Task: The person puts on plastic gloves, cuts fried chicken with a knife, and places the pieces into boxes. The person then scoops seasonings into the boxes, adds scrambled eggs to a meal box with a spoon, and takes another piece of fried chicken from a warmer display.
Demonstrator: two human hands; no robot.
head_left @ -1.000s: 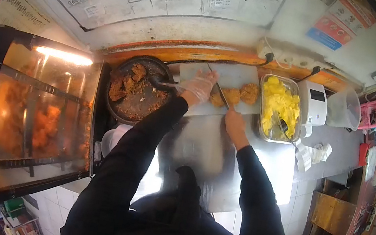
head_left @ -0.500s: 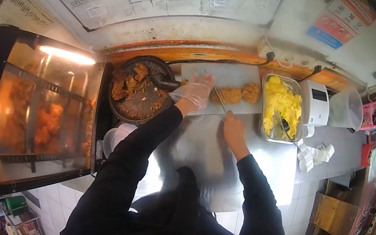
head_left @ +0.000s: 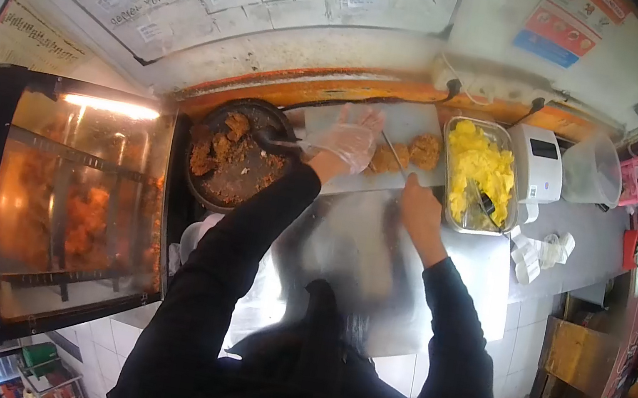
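Observation:
My right hand (head_left: 421, 208) is closed round the handle of a knife (head_left: 394, 151), whose blade slants up and left over a white cutting board (head_left: 416, 120). Just right of the blade lie pieces of breaded fried food (head_left: 425, 152), browned and crumbly. My left hand (head_left: 349, 143) wears a clear plastic glove and is over the board left of the blade, fingers stretched out and apart. Whatever is beneath its palm is hidden. Beside the left wrist, a dark round pan (head_left: 265, 117) holds more fried pieces and loose crumbs.
A clear tub (head_left: 511, 223) of yellow food with a dark-handled utensil stands right of the board, near a white device (head_left: 540, 164) and a clear bucket (head_left: 591, 170). A lit glass display cabinet (head_left: 82, 202) is on the left. The steel counter (head_left: 353, 247) extends toward me.
The knife and my right hand have moved right and slightly up. My left hand has shifted right and up, its fingers more spread, covering part of the food. The view has shifted slightly.

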